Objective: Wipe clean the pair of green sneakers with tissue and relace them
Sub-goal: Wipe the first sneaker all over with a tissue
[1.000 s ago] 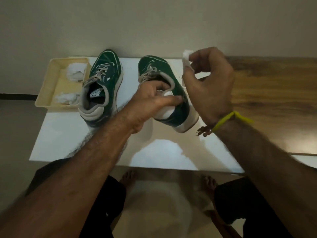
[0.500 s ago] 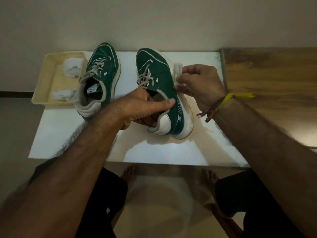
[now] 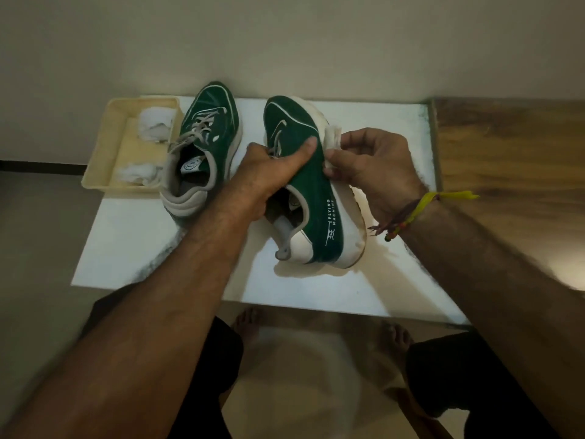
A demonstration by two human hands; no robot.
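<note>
At the 10 o'clock edge of the white board sits a cream tray holding crumpled used tissues. Just beside it, at 11 o'clock, the first green sneaker rests upright on the board, toe pointing to 12 o'clock, grey laces loosely threaded. At centre, the left hand grasps the second green sneaker, thumb laid across the green upper and fingers curled into the opening; this shoe is tilted onto its side, white sole turned toward 3 o'clock, heel toward 6 o'clock. At 1 o'clock, the right hand pinches a folded white tissue against the sole edge near the toe. A yellow thread band circles the right wrist. A wooden surface adjoins the board at 3 o'clock.
</note>
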